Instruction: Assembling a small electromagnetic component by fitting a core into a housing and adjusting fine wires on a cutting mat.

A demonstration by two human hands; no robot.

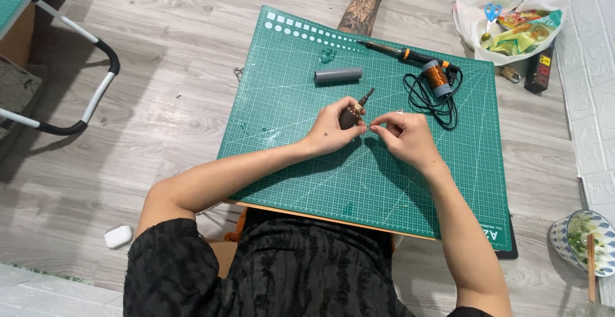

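Observation:
My left hand (332, 131) grips a small dark brown tool with a thin tip (354, 112) that points up and to the right. My right hand (403, 136) is just to its right, fingers pinched together on something very small and thin that I cannot make out, close to the left fingertips. Both hands rest on a green cutting mat (307, 86) lying across my lap.
On the mat lie a grey tube (338, 75), a soldering iron (410, 54) with a coiled black cord (442, 102), and a copper wire spool (437, 76). A plastic bag with scissors (509, 9), a power strip (540, 67), a bowl with chopsticks (586, 240), a white case (118, 235).

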